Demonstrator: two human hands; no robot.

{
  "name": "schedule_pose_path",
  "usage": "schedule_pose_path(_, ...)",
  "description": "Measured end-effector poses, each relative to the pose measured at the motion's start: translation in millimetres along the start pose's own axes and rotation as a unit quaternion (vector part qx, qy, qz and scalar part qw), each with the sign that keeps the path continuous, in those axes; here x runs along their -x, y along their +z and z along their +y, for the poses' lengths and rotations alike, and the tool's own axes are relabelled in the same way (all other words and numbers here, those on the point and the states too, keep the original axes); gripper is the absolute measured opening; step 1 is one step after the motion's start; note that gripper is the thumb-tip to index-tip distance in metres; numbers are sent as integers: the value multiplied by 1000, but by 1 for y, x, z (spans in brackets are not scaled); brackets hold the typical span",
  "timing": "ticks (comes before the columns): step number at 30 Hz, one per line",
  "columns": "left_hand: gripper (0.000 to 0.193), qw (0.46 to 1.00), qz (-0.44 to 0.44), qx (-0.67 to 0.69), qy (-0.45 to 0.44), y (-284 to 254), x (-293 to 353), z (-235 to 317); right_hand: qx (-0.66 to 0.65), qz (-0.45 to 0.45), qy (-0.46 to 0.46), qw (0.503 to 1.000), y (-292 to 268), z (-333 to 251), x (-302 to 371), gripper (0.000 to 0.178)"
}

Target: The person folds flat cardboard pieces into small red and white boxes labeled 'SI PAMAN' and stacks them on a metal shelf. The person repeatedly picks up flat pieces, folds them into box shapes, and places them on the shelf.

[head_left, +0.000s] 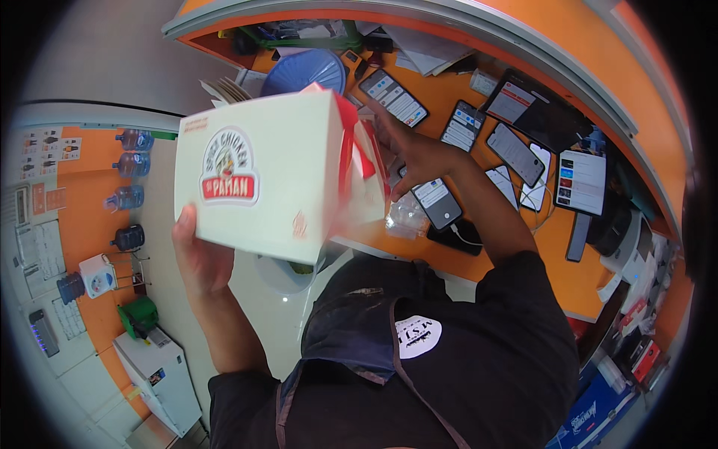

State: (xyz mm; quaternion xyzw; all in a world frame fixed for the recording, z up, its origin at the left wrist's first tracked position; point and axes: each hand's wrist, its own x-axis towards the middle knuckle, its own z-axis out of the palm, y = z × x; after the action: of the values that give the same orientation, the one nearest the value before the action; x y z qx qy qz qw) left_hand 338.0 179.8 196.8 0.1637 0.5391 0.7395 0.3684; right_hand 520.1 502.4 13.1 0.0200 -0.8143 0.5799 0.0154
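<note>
An orange wall (pixel 93 217) stands well off to the left of the left hand, and an orange bench (pixel 557 280) spreads beneath and to the right of the right hand. One box (pixel 280 168), white-faced with a red side, is up between the two hands. It is probably thin card: light, stiff along the folds, easily dented mid-face, a little slick. A low corner or a palm beneath should serve best, though what it contains is hidden. The left hand (pixel 202 258) grips its lower left corner, thumb on the white face, fingers out of sight. The right hand (pixel 430 153) is spread wide beside the red side, thumb and forefinger well apart; I cannot tell whether it touches. To the right of that hand are two larger screens (pixel 581 182); around it, six lit phones (pixel 436 203), plus one dark slab (pixel 460 241) I cannot identify.
</note>
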Motion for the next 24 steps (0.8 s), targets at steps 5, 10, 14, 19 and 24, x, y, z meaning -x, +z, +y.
schedule_pose_path(5, 72, 1000, -1, -15, -8, -2, 4, 0, 141, 6, -71, 987, 0, 9, -21, 161)
schedule_pose_path(10, 74, 1000, 22, 1, -5, -1, 12, -7, 216, 127, -135, 959, 27, 17, -23, 152)
schedule_pose_path(14, 72, 999, 43, 0, 4, 3, 14, -8, 258, 170, -117, 944, 43, 33, -23, 143)
schedule_pose_path(19, 66, 1000, 16, 5, -6, 4, 11, -5, 190, 176, -34, 965, 45, 40, -18, 145)
schedule_pose_path(24, 60, 1000, 16, -13, 1, 9, 8, -4, 285, 136, 11, 949, 34, 13, -9, 156)
